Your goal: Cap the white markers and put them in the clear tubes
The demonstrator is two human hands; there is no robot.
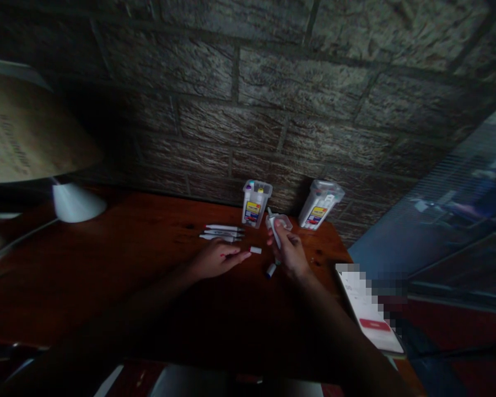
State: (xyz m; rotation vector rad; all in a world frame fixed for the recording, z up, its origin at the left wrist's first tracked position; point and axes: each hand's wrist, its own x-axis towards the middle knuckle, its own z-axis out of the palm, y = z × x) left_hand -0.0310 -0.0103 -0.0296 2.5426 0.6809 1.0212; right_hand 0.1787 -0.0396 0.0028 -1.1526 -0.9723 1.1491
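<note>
Dim wall, probably stone; markers on wooden table.

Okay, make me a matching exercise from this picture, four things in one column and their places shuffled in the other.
Things
1. Lamp
2. Red-ended cap
3. Blue-ended cap
4. Held marker

Places
A. In the right hand
B. Near that hand's wrist
C. Left of both hands
D. By the fingertips of the left hand

Pairs: 1-C, 2-D, 3-B, 4-A
</note>
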